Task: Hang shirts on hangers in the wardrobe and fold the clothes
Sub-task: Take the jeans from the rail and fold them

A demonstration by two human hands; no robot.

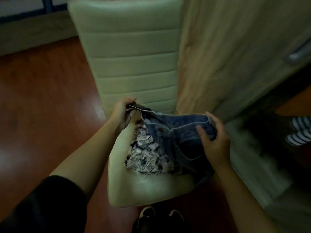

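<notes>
A pair of blue denim jeans (175, 130) is held up by its waistband over the seat of a pale green padded chair (127, 47). My left hand (122, 115) grips the waistband's left end. My right hand (214, 143) holds the right end, thumb on the front of the denim. The legs of the jeans hang down onto the seat. Under them lies a crumpled white garment with a dark print (144, 157). The picture is dim and a little blurred.
A light wooden wardrobe door (235, 47) with a metal handle (299, 52) stands right of the chair. A striped black and white cloth (301, 132) shows in the dark opening at far right. The floor is reddish wood (42, 98). Dark shoes (159, 216) are below.
</notes>
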